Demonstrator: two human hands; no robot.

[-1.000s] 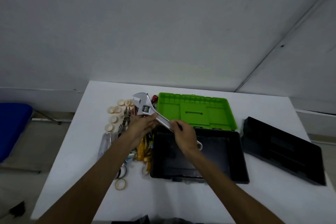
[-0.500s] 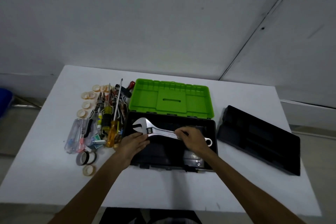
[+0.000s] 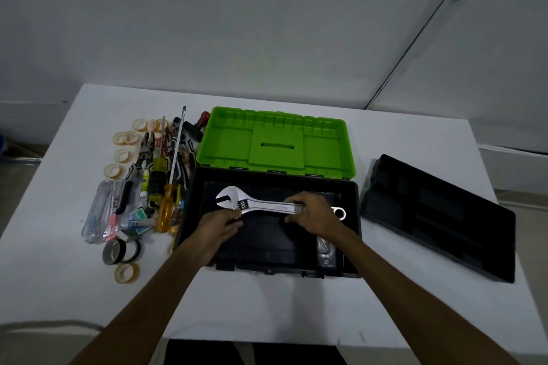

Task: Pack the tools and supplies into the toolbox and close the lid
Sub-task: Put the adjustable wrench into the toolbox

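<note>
White table (image 3: 296, 305), grey walls; hands hold wrench (image 3: 267, 204) over toolbox (image 3: 353, 216).

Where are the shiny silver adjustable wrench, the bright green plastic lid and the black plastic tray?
Shiny silver adjustable wrench (image 3: 267, 205): head view, on its bare handle between the hands.
Bright green plastic lid (image 3: 277, 144): head view, on its raised centre panel.
Black plastic tray (image 3: 439, 213): head view, on its inner compartments.

Open toolbox (image 3: 353, 228) between tool pile (image 3: 154, 184) and tray (image 3: 439, 216)
</note>
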